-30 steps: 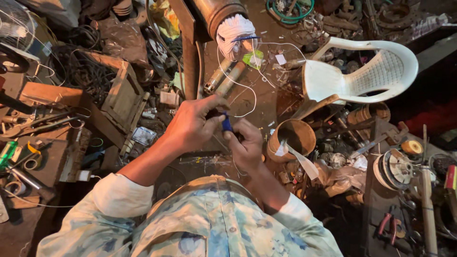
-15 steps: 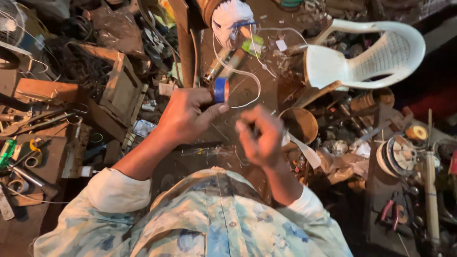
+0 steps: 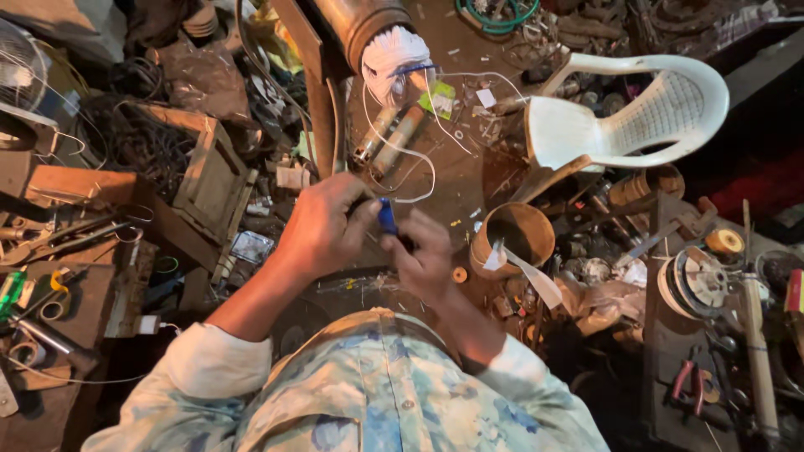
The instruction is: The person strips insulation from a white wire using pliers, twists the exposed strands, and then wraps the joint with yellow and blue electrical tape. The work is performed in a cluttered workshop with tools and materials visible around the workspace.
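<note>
1. I see pliers (image 3: 38, 243) and tape rolls (image 3: 50, 310) on the bench at far left.
2. My left hand (image 3: 322, 226) is curled, fingers pinching the blue tape (image 3: 387, 216) above my lap.
3. My right hand (image 3: 427, 255) is half closed just beside the tape; I cannot tell if it grips it.
4. A cylinder (image 3: 512, 234) stands near my right hand.
5. A white chair (image 3: 636, 109) lies tipped at upper right.

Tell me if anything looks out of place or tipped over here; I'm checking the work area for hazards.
The white plastic chair lies tipped on its side among scrap at the upper right. Loose white wire trails across the cluttered floor near the hands. The left hand and right hand meet around a small blue roll.
</note>
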Demonstrator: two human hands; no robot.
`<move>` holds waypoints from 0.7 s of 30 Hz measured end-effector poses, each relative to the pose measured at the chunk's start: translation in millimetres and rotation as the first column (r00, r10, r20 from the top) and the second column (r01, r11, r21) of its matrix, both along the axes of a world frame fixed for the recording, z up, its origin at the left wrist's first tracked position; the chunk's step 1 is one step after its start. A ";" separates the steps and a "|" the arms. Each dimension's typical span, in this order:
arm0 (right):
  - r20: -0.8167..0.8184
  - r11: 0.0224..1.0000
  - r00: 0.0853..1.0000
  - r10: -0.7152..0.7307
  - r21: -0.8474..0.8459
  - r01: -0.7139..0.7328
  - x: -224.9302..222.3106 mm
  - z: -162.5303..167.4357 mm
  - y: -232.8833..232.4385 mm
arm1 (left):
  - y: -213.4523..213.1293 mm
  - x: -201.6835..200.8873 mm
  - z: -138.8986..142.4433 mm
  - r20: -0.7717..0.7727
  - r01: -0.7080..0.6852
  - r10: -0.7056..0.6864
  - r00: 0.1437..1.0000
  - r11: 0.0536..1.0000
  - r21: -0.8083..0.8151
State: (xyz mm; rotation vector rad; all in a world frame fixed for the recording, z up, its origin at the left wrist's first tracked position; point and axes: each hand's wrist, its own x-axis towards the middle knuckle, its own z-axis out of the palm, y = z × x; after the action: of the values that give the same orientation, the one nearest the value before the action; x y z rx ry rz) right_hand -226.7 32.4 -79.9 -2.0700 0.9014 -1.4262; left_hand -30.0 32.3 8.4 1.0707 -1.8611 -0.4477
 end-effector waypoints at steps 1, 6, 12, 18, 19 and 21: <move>0.019 0.996 0.999 0.039 0.078 -0.041 -2.1 4.8 7.1 | 2.5 -0.1 -0.7 0.002 -0.009 0.009 1.000 1.000 -0.010; 0.674 0.605 0.735 0.072 0.557 -0.569 -27.3 41.8 11.4 | 12.6 -0.5 -3.6 0.081 0.139 -0.122 0.989 0.954 -0.267; 0.245 0.937 0.969 0.023 0.334 -0.106 -15.1 48.2 16.2 | 2.8 -1.4 -2.7 0.045 -0.017 0.016 0.999 1.000 0.025; -0.013 0.996 0.999 -0.042 -0.073 0.041 9.1 6.0 -13.6 | -16.8 3.9 -6.7 -0.017 0.036 -0.033 0.999 0.945 0.325; -0.049 0.995 0.998 -0.038 -0.092 0.033 11.8 0.1 -22.5 | -16.4 5.2 -7.8 0.003 0.057 -0.060 0.998 0.955 0.292; 0.634 0.859 0.774 0.004 0.394 -0.327 17.3 -7.1 -36.5 | -13.9 6.6 -9.1 0.008 0.090 -0.094 0.996 0.973 0.213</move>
State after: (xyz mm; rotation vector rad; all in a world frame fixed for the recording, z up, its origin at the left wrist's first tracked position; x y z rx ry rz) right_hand -209.4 -4.0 -87.0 -1.1534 0.6698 -1.4481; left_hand -23.4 18.4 -0.7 1.1344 -1.9161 -0.7061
